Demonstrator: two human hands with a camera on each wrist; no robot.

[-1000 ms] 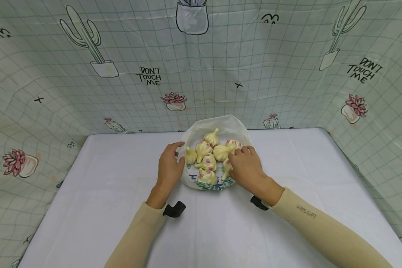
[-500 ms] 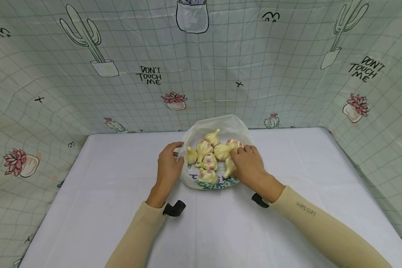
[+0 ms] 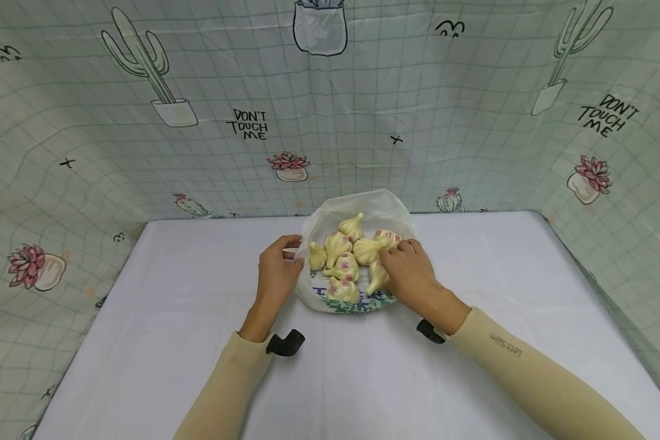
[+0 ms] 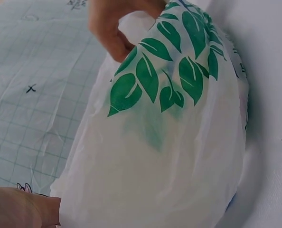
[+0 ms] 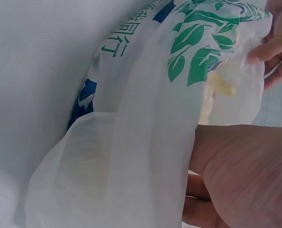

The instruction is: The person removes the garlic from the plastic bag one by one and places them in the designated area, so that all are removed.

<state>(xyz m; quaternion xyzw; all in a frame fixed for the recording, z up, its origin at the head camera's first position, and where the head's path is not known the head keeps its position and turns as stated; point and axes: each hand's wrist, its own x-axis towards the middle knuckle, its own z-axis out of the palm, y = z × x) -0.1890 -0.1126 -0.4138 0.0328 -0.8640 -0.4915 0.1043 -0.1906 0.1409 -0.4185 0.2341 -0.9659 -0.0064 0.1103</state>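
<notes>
In the centre of the head frame, a plastic bag [image 3: 382, 205] sits on the white table [image 3: 198, 275], with garlic bulbs [image 3: 338, 243] inside. The left hand [image 3: 276, 274] pinches its left rim. The right hand [image 3: 414, 272] is over the right bulbs and partly covers them; its fingertips are hidden, so I cannot tell its grip. A printed curtain [image 3: 352, 110] fills the upper frame, behind.
</notes>
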